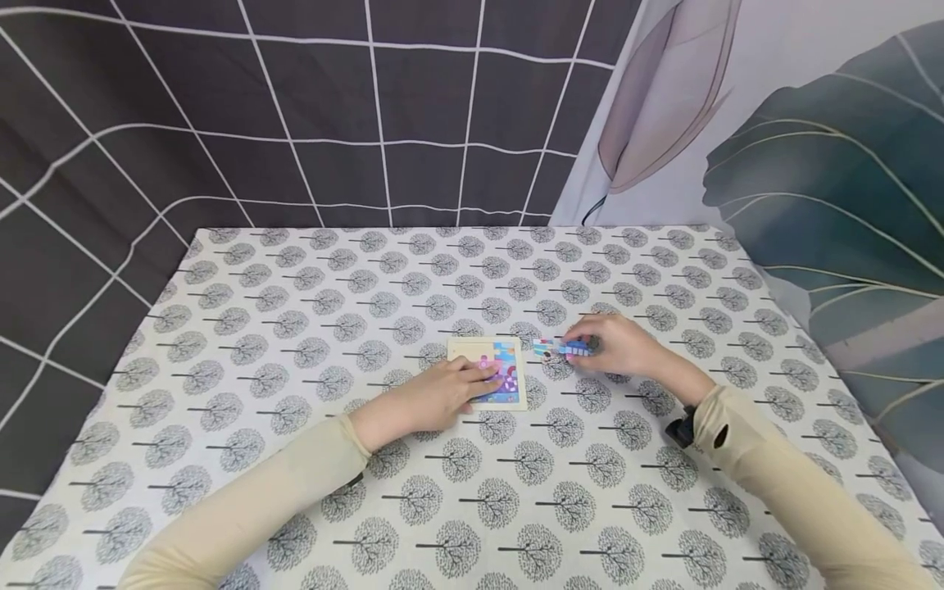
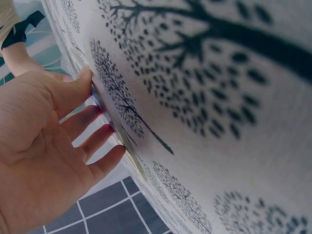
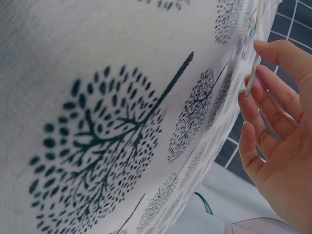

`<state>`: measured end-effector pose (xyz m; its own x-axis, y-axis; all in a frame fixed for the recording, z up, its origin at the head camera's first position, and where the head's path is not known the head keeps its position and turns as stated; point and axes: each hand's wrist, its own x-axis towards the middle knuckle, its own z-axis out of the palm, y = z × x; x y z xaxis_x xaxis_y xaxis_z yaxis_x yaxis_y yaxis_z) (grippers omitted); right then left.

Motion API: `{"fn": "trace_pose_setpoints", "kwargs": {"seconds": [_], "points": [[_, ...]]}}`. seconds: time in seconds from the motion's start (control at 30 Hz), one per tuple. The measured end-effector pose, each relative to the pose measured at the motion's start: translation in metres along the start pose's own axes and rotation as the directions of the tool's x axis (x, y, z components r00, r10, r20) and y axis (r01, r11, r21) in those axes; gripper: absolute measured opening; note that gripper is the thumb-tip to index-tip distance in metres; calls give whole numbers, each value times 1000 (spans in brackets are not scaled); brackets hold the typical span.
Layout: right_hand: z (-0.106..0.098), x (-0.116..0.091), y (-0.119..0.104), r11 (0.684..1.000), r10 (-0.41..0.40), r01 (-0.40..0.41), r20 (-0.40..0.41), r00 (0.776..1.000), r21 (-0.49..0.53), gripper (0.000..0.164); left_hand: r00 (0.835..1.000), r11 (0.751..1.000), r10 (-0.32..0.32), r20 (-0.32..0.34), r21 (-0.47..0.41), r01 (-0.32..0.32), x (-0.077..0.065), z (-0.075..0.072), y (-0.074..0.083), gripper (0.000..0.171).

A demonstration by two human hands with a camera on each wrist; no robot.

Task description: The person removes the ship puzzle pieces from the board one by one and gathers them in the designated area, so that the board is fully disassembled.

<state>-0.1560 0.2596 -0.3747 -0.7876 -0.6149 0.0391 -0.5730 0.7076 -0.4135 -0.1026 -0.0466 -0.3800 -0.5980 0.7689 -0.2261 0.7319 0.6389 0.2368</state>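
A small square jigsaw puzzle board [image 1: 524, 395] with a pale frame lies on the table, its right part filled with a colourful picture. My left hand [image 1: 433, 395] rests on the board, with fairly straight fingers over the picture and the thumb at the near edge. In the left wrist view the fingertips touch the thin board [image 2: 130, 155]. To the right of the board, my right hand [image 1: 621, 344] pinches a flat, colourful puzzle piece [image 1: 549, 350] by its right end. Seen edge-on in the right wrist view, the piece [image 3: 251, 83] sits between thumb and fingers.
A white cloth [image 1: 310, 459] printed with grey trees covers the table. Behind it hangs a dark curtain [image 1: 332, 98] with white grid lines. A pale curtain [image 1: 833, 180] with large leaves hangs on the right. A black band [image 1: 682, 428] circles the right wrist.
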Motion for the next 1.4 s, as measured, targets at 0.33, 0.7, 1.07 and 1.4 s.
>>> {"fn": "trace_pose_setpoints", "kwargs": {"seconds": [0.33,0.7,1.07,1.4], "points": [[2,0,7,997,40,-39,17,999,-70,32,1000,999,18,-2,-36,-18,-1,-3,0,58],[3,0,7,997,64,-62,38,997,-54,32,1000,998,14,2,-66,-14,2,-5,0,59],[1,4,8,994,91,-88,51,995,-59,34,1000,992,11,0,-125,-11,1,-6,-3,58],[-1,1,5,992,113,-107,83,990,-67,36,1000,989,-2,30,-150,7,1,-7,1,58]]}}
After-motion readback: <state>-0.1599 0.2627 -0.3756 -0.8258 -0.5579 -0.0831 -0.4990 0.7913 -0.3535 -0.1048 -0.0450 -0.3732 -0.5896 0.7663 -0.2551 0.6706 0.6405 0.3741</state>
